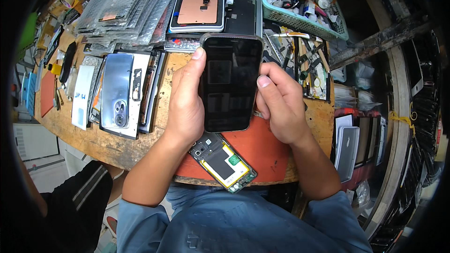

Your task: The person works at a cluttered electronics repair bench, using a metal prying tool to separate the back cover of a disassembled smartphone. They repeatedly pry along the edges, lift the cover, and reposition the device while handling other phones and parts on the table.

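A black smartphone (230, 89) with a dark, reflecting screen is held upright in front of me, above the workbench. My left hand (186, 96) wraps its left side, the thumb lying along the upper edge and the other fingers hidden behind. At the phone's right edge, my right hand (281, 100) is closed, with its thumb bent and its fingers curled against the side. Below the phone, an opened phone (225, 164) with its battery and green circuit board showing lies on a red mat (262, 154), partly covered by the held phone.
Bubble-wrapped panels (124, 7) are stacked at the far left, near a blue phone (117, 89) on other parts. Phone screens in trays (197, 0) stand at the back. A green basket (307, 18) holds tape rolls. Tools (311, 61) lie right. Another person's leg (84, 197) shows lower left.
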### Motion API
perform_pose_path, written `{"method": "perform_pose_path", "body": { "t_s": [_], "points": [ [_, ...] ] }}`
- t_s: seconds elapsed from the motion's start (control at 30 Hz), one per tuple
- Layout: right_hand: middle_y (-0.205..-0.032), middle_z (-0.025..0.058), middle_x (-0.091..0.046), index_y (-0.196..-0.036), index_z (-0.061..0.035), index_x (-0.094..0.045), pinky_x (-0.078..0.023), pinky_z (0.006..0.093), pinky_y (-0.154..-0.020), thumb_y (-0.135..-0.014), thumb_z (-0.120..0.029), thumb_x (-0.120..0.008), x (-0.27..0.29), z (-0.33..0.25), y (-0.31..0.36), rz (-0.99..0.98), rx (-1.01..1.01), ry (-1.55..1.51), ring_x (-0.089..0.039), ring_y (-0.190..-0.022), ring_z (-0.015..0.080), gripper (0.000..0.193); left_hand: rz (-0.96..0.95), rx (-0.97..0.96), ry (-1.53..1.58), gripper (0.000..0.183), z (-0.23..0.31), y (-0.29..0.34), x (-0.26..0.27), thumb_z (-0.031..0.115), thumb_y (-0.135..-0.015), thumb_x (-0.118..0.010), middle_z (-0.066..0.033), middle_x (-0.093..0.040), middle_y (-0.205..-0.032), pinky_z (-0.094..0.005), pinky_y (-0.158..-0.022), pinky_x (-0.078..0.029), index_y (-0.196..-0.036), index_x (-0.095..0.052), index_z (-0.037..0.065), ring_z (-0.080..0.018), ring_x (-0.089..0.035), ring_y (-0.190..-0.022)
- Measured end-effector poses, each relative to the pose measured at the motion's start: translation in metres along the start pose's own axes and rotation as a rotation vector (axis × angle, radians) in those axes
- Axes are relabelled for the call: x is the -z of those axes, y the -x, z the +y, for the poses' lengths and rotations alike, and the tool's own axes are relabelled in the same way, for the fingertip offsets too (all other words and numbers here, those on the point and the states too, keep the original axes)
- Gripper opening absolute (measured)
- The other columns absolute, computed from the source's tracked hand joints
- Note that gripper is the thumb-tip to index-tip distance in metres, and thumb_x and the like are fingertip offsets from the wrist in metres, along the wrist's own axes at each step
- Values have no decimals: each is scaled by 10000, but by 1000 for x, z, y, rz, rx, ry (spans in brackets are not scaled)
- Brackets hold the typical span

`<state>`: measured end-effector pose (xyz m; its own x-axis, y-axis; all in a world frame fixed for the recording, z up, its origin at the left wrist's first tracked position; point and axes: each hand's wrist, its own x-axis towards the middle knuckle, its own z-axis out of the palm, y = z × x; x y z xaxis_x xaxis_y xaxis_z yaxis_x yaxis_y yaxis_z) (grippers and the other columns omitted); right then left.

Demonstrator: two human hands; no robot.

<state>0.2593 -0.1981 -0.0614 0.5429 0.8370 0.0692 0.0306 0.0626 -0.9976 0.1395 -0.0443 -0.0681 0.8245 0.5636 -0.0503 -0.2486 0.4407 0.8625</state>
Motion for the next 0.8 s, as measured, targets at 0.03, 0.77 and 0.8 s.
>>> {"method": "perform_pose_path", "body": {
  "t_s": [0.03,0.77,0.8],
  "points": [
    [-837,-31,-634,-1231,14,-667,-460,245,-646,-1164,-151,-486,0,1,0,1,4,0,-547,-732,29,253,8,-7,-21,509,2,1,-2,429,-1186,-419,-118,-763,-1297,-378,-1076,-551,-1387,-675,38,-203,-734,-1176],
    [-802,-33,-633,-1219,14,-679,-454,248,-624,-1159,-140,-491,-1,-2,-1,20,5,57,-548,-706,25,250,49,-36,1,554,5,3,-10,402,-1198,-416,-125,-799,-1194,-317,-970,-589,-1289,-747,-33,-161,-764,-1039],
    [-802,-31,-635,-1218,13,-680,-455,250,-624,-1159,-140,-492,-1,-1,-1,22,3,64,-549,-707,25,250,51,-28,8,552,5,2,-10,406,-1198,-419,-124,-799,-1195,-319,-973,-588,-1295,-744,-30,-163,-764,-1039]
  ]
}}
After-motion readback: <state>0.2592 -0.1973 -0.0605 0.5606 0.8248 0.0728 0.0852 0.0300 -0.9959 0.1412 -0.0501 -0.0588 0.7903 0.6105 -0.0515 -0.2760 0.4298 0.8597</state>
